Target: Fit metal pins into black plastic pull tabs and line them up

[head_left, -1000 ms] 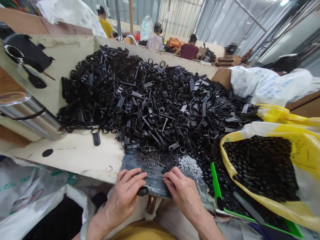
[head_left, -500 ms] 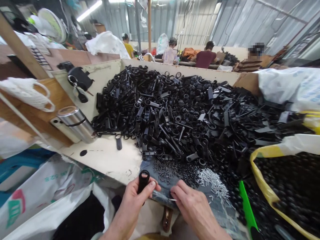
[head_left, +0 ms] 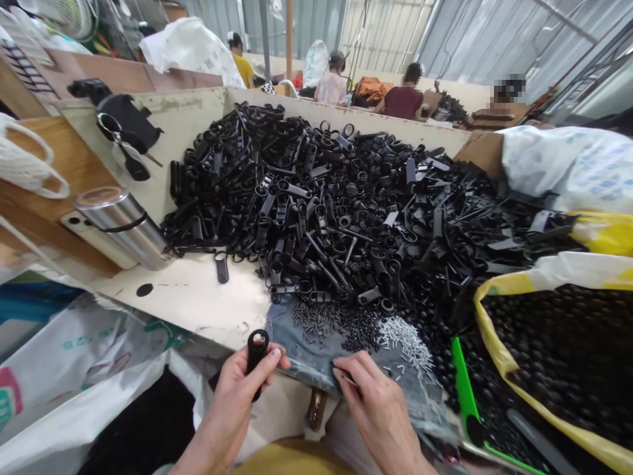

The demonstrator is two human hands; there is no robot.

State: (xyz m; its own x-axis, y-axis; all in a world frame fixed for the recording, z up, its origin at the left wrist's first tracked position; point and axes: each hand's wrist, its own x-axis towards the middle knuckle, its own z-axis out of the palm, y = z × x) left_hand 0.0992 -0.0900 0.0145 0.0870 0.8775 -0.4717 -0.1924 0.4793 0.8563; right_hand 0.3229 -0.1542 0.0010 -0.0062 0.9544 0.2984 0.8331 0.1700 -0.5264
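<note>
The left hand (head_left: 242, 382) has its grip clamped, thumb over fingers, on a black ringed piece (head_left: 257, 346), ring end up, just off the left front edge of the blue-grey mat (head_left: 306, 356). The right hand (head_left: 373, 399) is over the mat's front edge, its grip drawn together at the fingertips; what lies between them is too hidden to tell. Toward the mat's back lie dark pins (head_left: 310, 322), black beads (head_left: 363, 336) and, rightmost, silver pins (head_left: 408, 340). Behind the mat rises a heap of black parts (head_left: 316, 198). Left of it, on the pale surface (head_left: 192, 293), are a loose ringed part (head_left: 222, 268) and, farther off, a steel flask (head_left: 126, 227). Right of it stand a green tray wall (head_left: 463, 379) and, beyond, a yellow-and-white bag (head_left: 537, 272).
</note>
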